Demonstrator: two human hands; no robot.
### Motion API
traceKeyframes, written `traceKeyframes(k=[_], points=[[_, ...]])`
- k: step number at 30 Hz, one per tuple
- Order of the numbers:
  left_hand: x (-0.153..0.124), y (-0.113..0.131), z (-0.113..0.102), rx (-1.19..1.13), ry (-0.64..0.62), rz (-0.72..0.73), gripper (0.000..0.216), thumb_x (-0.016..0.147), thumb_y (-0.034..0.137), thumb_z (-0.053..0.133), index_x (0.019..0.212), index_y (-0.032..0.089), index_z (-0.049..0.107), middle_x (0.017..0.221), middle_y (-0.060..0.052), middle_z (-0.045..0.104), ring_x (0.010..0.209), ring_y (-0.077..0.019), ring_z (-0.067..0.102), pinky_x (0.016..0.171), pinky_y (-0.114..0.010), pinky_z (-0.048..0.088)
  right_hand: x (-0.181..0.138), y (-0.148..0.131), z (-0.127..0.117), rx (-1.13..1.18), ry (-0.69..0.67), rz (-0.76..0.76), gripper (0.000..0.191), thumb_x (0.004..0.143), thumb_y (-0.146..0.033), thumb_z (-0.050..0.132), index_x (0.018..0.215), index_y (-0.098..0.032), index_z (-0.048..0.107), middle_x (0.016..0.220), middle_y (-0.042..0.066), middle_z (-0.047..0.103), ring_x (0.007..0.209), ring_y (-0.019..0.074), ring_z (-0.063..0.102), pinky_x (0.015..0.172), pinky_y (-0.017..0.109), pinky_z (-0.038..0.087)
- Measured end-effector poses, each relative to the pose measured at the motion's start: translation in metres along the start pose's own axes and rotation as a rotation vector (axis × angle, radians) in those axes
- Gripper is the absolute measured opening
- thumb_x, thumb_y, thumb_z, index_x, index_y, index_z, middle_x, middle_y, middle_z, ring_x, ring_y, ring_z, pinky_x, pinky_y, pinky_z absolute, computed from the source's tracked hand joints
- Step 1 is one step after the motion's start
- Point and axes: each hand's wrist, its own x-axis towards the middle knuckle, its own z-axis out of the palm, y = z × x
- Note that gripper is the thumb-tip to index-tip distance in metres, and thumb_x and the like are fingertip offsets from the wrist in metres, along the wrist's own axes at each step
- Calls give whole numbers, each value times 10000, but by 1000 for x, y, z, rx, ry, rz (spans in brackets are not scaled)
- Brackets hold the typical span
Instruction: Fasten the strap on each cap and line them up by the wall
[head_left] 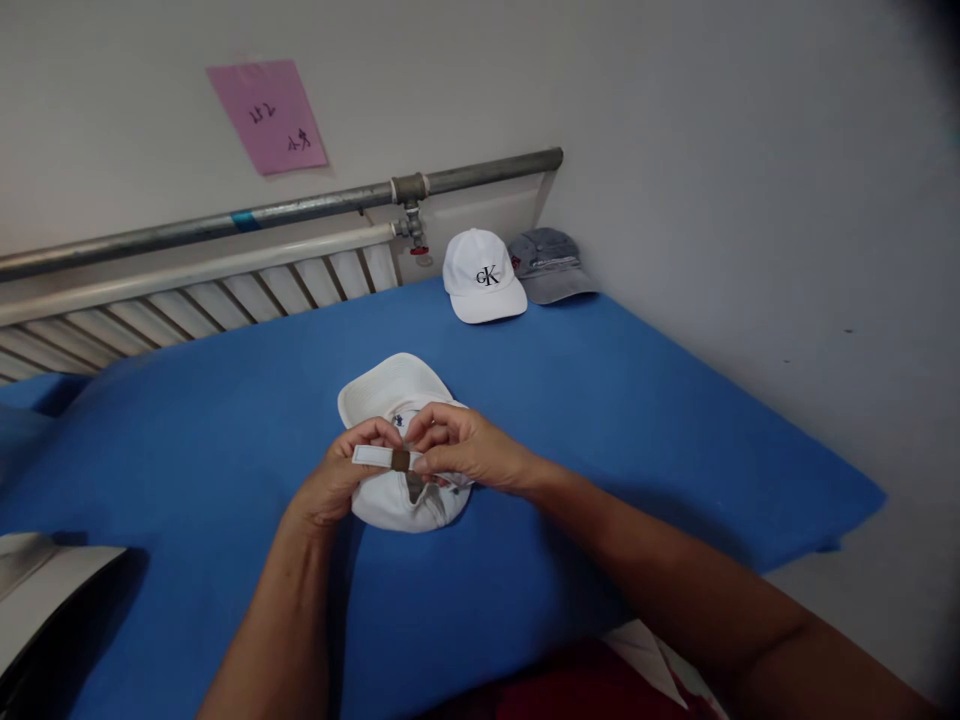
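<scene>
A white baseball cap [409, 512] lies upside down on the blue tabletop, its brim [394, 380] pointing away from me and its inside facing up. Its white adjusting strap [371, 456] runs through a brown buckle [401, 460] and stands out to the left. My left hand [352, 465] is closed at the left of the cap, fingers on the strap by the buckle. From the right, my right hand [461, 445] pinches the strap just beside the buckle. Part of the cap's inside is hidden behind both hands.
Farther back, a white cap [486, 275] with black letters sits beside a grey cap [553, 265] near the wall corner. A radiator [247, 300] and a metal pipe [315, 205] run along the back. At lower left a white and black object [52, 590] is partly in view.
</scene>
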Motion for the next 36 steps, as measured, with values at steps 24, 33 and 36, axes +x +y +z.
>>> traceKeyframes(k=[24,33,36], points=[[1,2,3,52,37,-37,236,647,293,794,723,160,614,593,42,565,467,-66,454,459,-175,326,-8,-5,4,-173,59,66,245,695,-221,708,894,-198,567,664,-64,575,490,64,536,392,153,379],[-7,10,-10,45,-96,101,433,799,574,594,767,144,629,785,-69,638,713,-176,570,645,-268,440,-5,-4,-1,-100,86,57,203,695,-210,706,852,-180,581,561,-87,533,379,32,421,361,152,317],[-14,15,-11,121,-129,157,380,754,536,673,802,162,631,894,-68,641,798,-185,569,698,-268,434,-5,-4,3,-125,115,35,185,700,-228,709,825,-178,582,547,-89,518,381,30,411,365,154,305]])
